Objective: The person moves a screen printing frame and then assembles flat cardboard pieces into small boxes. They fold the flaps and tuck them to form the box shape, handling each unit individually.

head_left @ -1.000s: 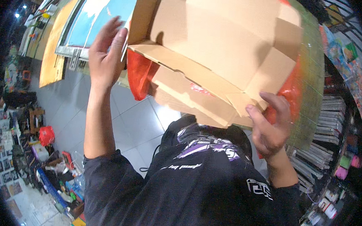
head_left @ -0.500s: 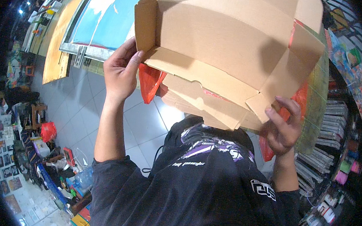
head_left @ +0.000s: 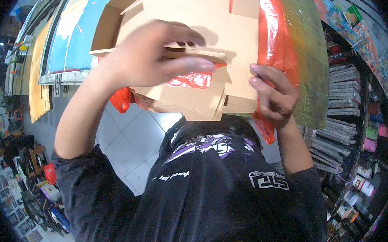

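Note:
An unfolded brown cardboard box (head_left: 166,9) lies before me with its flaps partly raised. Across its near part reaches my left hand (head_left: 155,57), blurred, with thumb and fingers apart on either side of a narrow upright flap (head_left: 214,55); a firm grip does not show. My right hand (head_left: 274,93) is at the box's right near corner, its fingers loosely bent and apart, holding nothing visible. More cardboard flaps (head_left: 191,100) stick out toward my body. Red plastic (head_left: 276,32) lies along the box's right side and shows through a gap near my left thumb.
Under the box is a greenish work surface (head_left: 312,71). A blue-and-white framed panel (head_left: 72,31) and a yellowish board (head_left: 40,70) are on the left. Stacked frames (head_left: 344,91) fill a rack at right, near small jars (head_left: 362,186). Grey floor tiles (head_left: 132,134) show below.
The box has come down flatter and shifted left, with red plastic now showing beside it. My left hand has left the box's left corner and moved inward over its near edge.

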Motion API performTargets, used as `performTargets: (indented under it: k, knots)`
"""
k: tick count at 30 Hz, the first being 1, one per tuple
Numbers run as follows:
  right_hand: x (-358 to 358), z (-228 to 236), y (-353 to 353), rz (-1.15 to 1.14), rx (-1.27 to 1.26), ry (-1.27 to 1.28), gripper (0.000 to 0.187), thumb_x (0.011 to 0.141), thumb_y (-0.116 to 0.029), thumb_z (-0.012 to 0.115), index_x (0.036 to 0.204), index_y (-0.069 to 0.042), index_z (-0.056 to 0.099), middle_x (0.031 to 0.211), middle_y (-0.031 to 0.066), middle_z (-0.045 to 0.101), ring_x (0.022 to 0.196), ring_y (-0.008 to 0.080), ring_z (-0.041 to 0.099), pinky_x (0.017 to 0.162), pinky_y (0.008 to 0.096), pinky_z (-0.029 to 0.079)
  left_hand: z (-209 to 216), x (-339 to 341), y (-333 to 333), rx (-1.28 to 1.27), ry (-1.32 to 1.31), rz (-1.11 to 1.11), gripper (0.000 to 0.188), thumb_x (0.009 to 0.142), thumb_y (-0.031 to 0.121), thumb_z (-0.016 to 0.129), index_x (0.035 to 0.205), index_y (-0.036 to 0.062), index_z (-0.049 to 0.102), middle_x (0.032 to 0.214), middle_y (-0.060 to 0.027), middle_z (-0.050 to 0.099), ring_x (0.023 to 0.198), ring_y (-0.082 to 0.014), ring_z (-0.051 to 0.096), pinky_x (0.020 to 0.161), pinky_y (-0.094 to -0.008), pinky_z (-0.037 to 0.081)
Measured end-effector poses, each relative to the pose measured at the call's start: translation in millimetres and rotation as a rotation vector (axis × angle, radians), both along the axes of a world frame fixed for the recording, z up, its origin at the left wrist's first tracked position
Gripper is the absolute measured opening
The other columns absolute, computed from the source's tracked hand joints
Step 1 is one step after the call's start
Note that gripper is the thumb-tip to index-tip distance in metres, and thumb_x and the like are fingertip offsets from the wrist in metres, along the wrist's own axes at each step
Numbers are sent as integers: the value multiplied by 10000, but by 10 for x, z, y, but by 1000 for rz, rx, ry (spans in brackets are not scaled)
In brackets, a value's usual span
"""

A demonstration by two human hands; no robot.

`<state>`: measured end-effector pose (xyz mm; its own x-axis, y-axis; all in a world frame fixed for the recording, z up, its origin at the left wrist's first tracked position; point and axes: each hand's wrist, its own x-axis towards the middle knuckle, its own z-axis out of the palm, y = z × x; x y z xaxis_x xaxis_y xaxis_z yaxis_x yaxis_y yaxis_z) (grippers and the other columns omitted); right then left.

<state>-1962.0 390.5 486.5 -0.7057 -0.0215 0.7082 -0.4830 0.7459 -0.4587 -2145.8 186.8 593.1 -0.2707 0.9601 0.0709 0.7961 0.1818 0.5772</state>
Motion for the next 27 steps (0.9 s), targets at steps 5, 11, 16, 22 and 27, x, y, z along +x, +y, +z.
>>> performTargets:
  k: [5, 11, 16, 22, 27]
  knots:
    - [-7, -18, -63, -45, 75, 3, 247, 643, 71, 635, 884, 18, 638, 981, 178, 619, 830, 307, 611, 726, 362, 492, -247, 237, 135, -225, 318, 23, 557, 737, 172, 673, 1242, 53, 470, 1268, -169, 459, 1131, -338, 464, 891, -386, 428]
    - [-12, -64, -84, -93, 79, 27, 250, 637, -19, 619, 885, -6, 642, 931, 137, 618, 811, 277, 598, 703, 372, 465, -465, 486, -47, -286, 749, 1, 612, 751, 210, 614, 1312, 84, 405, 1389, -179, 323, 1272, -340, 334, 966, -444, 378]
    - [6, 19, -95, -121, 130, 17, 245, 609, 19, 651, 854, -3, 649, 902, 128, 637, 781, 255, 611, 674, 345, 422, -560, 521, -111, -175, 779, 43, 542, 721, 168, 597, 1231, 35, 468, 1211, -206, 502, 1170, -299, 470, 937, -415, 407]
    - [25, -5, -69, -163, 192, -11, 220, 671, -84, 600, 885, -75, 651, 931, 51, 628, 837, 203, 587, 743, 360, 393, -333, 610, -74, -273, 378, 113, 430, 806, 221, 569, 1167, -7, 514, 914, -172, 590, 886, -296, 584, 823, -402, 454]
    - [15, 42, -36, -140, 221, -41, 221, 672, -89, 624, 891, -97, 652, 936, 20, 633, 836, 183, 582, 728, 350, 381, -105, 324, 122, -437, -512, 263, 459, 883, 349, 552, 1210, 29, 512, 924, -178, 538, 872, -301, 565, 761, -414, 472]
